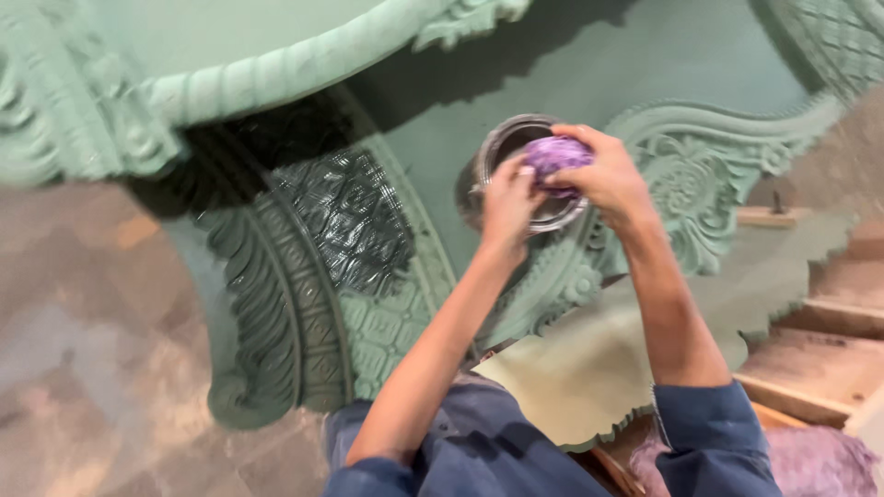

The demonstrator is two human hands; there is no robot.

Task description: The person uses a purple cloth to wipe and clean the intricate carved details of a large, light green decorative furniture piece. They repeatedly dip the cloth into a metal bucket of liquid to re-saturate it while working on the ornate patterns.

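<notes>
Gripping a metal bowl (516,156) in left hand (508,204), right hand (603,179) clutching purple wad (556,154).

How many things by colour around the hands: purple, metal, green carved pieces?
Purple: 2, the wad pinched by the right hand, and a fluffy heap at lower right.
Metal: 1, the round tin at the left hand.
Green carved pieces: 2, the dark-panelled frame and the scalloped panel.
Total: 5.

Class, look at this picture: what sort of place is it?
Probably a furniture or woodcarving workshop: large carved green-painted panels, bare wooden planks, and hands dipping a purple cloth wad into a small metal tin.
</notes>
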